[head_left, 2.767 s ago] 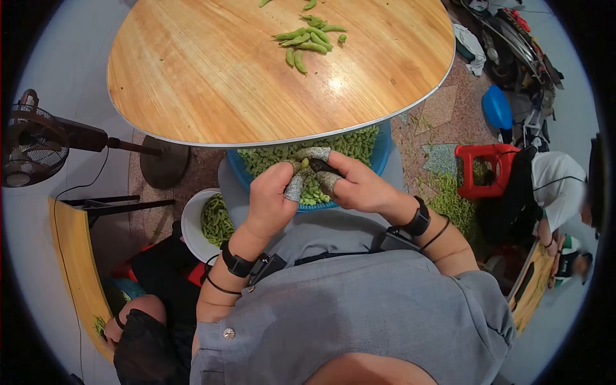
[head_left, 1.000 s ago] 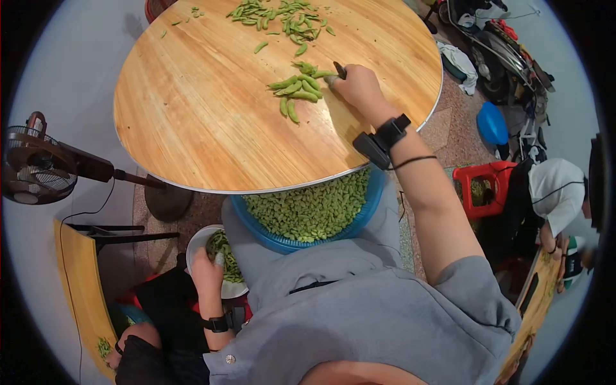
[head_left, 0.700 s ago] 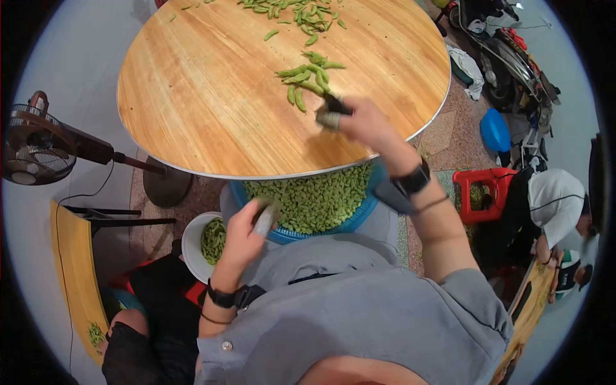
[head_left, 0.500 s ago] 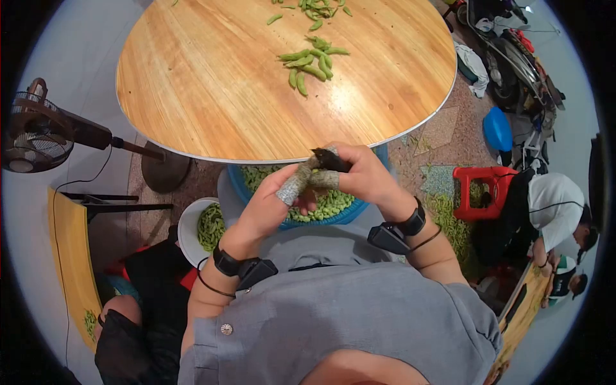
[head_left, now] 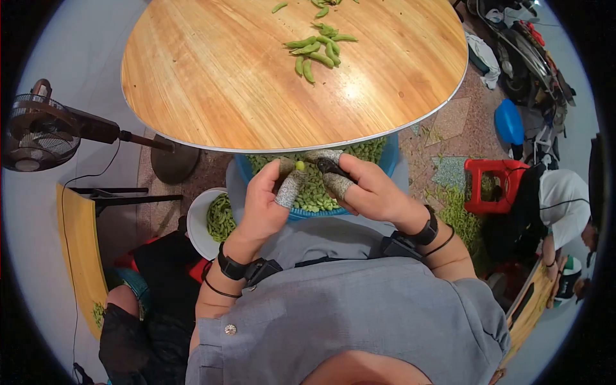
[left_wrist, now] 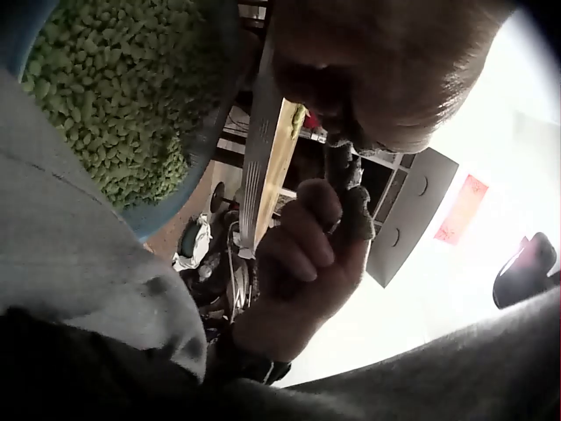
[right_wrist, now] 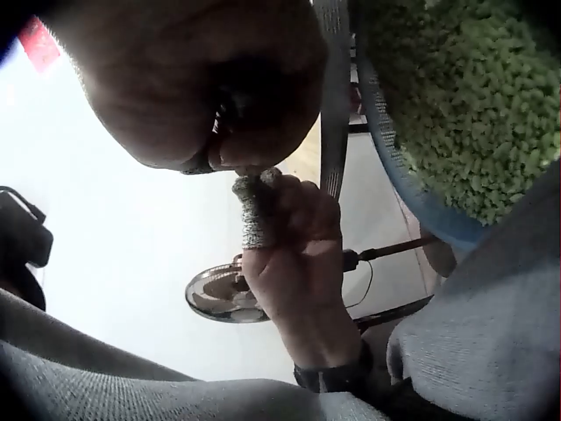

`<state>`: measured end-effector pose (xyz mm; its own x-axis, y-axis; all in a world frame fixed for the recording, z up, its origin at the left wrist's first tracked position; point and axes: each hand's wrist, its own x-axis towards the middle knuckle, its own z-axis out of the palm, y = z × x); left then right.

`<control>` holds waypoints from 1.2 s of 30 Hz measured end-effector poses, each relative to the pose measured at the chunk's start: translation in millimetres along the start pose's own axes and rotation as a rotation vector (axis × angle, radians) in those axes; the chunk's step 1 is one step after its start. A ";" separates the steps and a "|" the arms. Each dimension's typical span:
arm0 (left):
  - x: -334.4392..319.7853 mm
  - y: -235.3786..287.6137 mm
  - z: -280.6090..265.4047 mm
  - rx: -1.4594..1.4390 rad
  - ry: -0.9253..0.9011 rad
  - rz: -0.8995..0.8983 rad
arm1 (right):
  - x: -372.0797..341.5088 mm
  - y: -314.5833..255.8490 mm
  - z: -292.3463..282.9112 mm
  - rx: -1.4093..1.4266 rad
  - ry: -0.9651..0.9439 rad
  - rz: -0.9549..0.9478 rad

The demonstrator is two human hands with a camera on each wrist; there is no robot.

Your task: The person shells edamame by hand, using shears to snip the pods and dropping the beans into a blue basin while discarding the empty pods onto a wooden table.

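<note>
Over the blue basin point(head_left: 298, 217) of shelled green beans point(head_left: 314, 196), both hands come close together in the head view. The left hand point(head_left: 264, 202) pinches a green soybean pod point(head_left: 300, 165) between wrapped thumb and finger; only the pod's tip shows. Facing it, the right hand point(head_left: 372, 192) grips a small black tool point(head_left: 328, 167), whose exact kind I cannot tell. Grey-speckled wraps cover the thumb and a finger of each hand. In the wrist views the hands are dark, and the pod is mostly hidden by fingers.
A wooden table point(head_left: 256, 96) overhangs the basin's far side, with a small pile of pods point(head_left: 321, 51) on top. A white bucket point(head_left: 197, 224) of green pods stands at the left. A fan point(head_left: 45, 131), a red stool point(head_left: 471, 186) and other people sit around.
The right hand has come back from the pod pile on the table, still holding the black tool. The left hand has come up from the white bucket to meet it over the basin.
</note>
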<state>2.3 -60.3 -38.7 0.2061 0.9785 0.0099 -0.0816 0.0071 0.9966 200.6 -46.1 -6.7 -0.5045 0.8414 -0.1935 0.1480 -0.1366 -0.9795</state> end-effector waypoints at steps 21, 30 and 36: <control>7.6 -8.2 -4.5 0.997 0.011 0.617 | 14.1 19.5 10.3 0.020 0.024 -0.089; 2.7 -20.5 3.4 0.108 0.128 0.149 | 14.7 8.3 3.5 0.495 -0.157 0.260; 0.7 -19.5 -3.9 -0.344 0.035 -0.141 | 10.0 3.5 5.0 0.470 -0.179 0.239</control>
<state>0.2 -58.9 -58.5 0.2055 0.9694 -0.1343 -0.3787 0.2053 0.9025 191.8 -40.8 -12.4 -0.6460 0.6624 -0.3793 -0.0989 -0.5654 -0.8189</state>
